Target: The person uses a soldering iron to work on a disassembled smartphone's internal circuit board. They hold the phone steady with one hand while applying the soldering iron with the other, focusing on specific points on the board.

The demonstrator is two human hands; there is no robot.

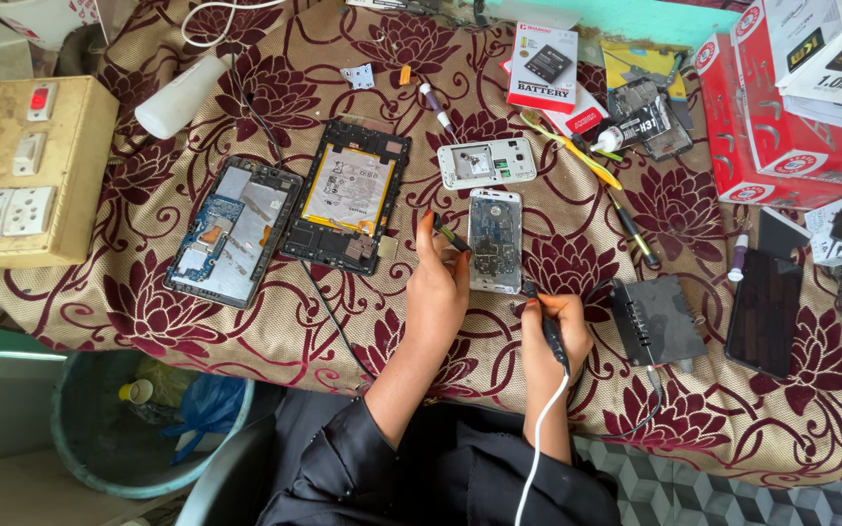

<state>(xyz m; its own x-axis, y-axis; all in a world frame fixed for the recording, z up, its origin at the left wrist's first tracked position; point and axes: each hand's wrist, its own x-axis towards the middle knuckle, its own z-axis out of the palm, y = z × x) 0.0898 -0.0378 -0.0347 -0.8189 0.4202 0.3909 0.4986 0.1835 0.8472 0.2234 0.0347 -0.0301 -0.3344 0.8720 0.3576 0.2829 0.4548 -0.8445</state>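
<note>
Opened phone (494, 240), back cover off, circuit board exposed, lies flat on the bench (343, 321), which is covered in a maroon floral cloth, just ahead of both hands. Left hand (438, 282) sits just left of the phone, fingers closed on small dark tweezers (449, 234) whose tip points at the phone's left edge. Right hand (555, 336) is just below and right of the phone, closed around a dark soldering iron (544, 317), tip touching or nearly touching the phone's lower right corner; cannot tell which. Its white cord (538, 438) runs back down toward the person. Just above the phone lies a white phone frame (487, 163). Left of the left hand: an open tablet with a yellowish battery (348, 195), and further left another open tablet showing a blue board (236, 231). Right of the right hand, close by, a black box unit (657, 319); beyond it a dark phone (764, 312). Yellow-handled tool (577, 151) lies up right, well apart. Red boxes (782, 117) at far right, beige switchboard (21, 175) at far left, white bottle (179, 95) up left. Nothing lies between the hands and the phone.
</note>
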